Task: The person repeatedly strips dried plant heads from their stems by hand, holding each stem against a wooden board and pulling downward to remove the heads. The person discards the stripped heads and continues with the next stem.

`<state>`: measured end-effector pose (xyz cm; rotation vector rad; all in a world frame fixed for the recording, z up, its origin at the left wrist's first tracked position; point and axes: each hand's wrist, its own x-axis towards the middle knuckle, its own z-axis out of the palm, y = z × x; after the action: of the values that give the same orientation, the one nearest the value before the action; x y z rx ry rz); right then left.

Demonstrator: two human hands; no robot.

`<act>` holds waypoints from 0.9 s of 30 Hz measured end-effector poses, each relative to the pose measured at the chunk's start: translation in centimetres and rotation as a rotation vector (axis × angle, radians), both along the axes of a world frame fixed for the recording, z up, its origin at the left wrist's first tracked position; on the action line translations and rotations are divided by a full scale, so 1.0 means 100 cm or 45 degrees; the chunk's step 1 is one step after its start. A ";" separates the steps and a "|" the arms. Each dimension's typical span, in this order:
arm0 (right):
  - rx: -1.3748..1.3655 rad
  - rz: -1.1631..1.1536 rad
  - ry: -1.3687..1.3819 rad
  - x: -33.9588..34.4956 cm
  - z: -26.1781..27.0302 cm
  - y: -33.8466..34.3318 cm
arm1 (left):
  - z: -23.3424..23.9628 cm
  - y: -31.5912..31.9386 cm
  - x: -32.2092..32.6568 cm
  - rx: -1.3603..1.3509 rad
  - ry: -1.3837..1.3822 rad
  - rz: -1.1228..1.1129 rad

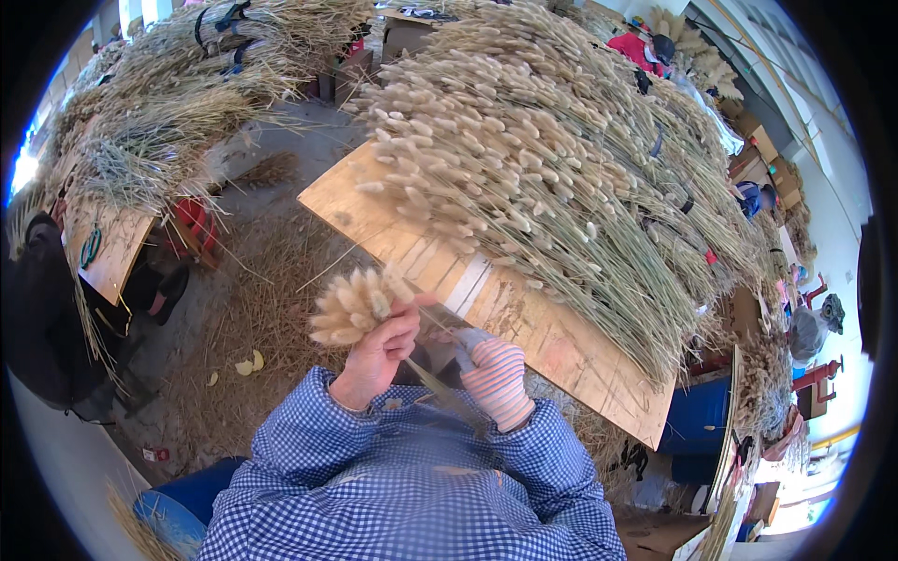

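My bare left hand [388, 343] is closed around a small bunch of dried bunny-tail grass [354, 305], its fluffy heads pointing to the left. To its right, my right hand [493, 375], in a striped fingerless glove, has its fingers curled by a thin grass stem that runs between the hands. The bunch's stems slant down between my forearms, in front of the blue checked smock. A large heap of dried bunny-tail grass [519, 161] lies on the wooden board [421, 256] beyond my hands, its stems towards the right.
A second table [116, 259] at the left bears more dried stalks and green-handled scissors [90, 247]; a person in dark clothes [56, 329] is beside it. Straw litters the floor [245, 315]. Blue barrels stand at lower left [189, 498] and right [694, 421]. Other people are farther off, upper right.
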<state>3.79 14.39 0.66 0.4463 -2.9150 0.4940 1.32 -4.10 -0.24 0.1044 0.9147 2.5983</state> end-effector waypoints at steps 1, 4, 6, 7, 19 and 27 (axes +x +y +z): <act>0.036 -0.001 -0.001 0.000 0.001 -0.001 | -0.001 0.000 0.000 -0.065 -0.046 0.001; 0.126 0.054 0.032 -0.001 0.002 -0.006 | -0.006 0.002 -0.001 -0.092 -0.088 0.073; 0.172 0.090 0.077 -0.001 0.001 -0.009 | -0.009 0.005 -0.003 -0.030 -0.112 0.148; 0.190 0.100 0.107 0.000 0.000 -0.009 | -0.009 0.006 -0.003 -0.044 -0.092 0.169; 0.509 -0.401 -0.500 0.065 -0.036 0.102 | 0.005 -0.015 -0.032 -0.201 0.088 0.414; 0.785 -0.737 -0.925 0.144 -0.096 0.218 | 0.026 -0.012 -0.050 -0.226 0.305 0.481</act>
<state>18.22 36.15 -8.93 -0.6710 -3.5985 -0.4368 -3.69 -5.25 2.39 0.2169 1.3625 2.8729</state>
